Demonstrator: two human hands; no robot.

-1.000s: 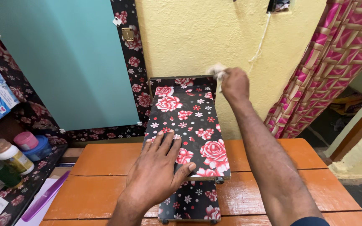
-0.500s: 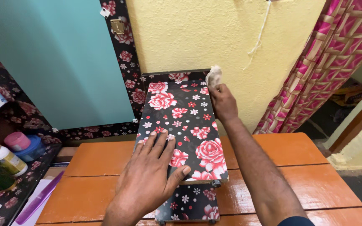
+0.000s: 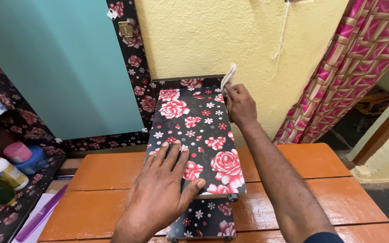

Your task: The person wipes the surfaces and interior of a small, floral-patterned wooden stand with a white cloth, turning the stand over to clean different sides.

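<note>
Hands: left (image 3: 165, 186) flat on floral stand (image 3: 203, 130) | right (image 3: 239, 105) gripping cloth (image 3: 228, 77)

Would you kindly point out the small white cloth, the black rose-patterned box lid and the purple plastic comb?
small white cloth (image 3: 228, 77), head view, on its upper fold above the right hand.
black rose-patterned box lid (image 3: 199, 123), head view, on the bare middle of the top.
purple plastic comb (image 3: 39, 215), head view, on its middle.

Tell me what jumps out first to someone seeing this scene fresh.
The black box covered in red roses, standing mid-frame on the orange table. The left hand lies flat on its near end, while the right hand grips a pale cloth at its far corner by the yellow wall. A pink patterned curtain hangs at right.
</note>
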